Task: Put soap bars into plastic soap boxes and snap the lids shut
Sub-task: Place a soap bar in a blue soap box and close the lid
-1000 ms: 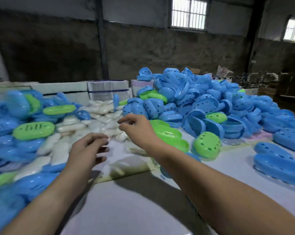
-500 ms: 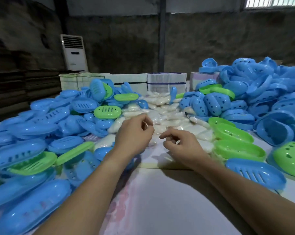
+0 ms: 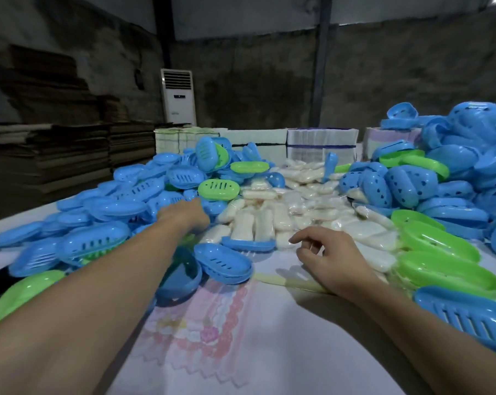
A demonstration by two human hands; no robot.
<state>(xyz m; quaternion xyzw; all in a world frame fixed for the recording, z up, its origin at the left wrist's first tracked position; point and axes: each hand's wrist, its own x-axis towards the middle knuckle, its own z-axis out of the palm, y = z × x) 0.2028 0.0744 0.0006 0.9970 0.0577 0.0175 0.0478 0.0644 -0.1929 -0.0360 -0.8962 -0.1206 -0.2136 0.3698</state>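
Note:
White wrapped soap bars point(image 3: 265, 223) lie heaped at the table's middle. Closed blue soap boxes point(image 3: 98, 243) pile up on the left, and an open blue box half point(image 3: 224, 263) lies in front of the soap. My left hand point(image 3: 184, 215) reaches far forward to the edge of the left pile, beside the soap; it is blurred and its fingertips dip out of sight among the boxes. My right hand point(image 3: 332, 258) hovers low over the cloth just in front of the soap, fingers loosely curled and holding nothing.
Green box halves point(image 3: 440, 246) lie stacked at the right, with a tall heap of blue halves point(image 3: 455, 166) behind them. The table wears a white cloth point(image 3: 241, 352). Bundled paper packs point(image 3: 321, 138), cardboard stacks point(image 3: 55, 155) and a standing air conditioner point(image 3: 178, 95) are beyond.
The view has swung left. My left hand moved from the soap heap out to the left pile of blue boxes. My right hand drew back a little and loosened.

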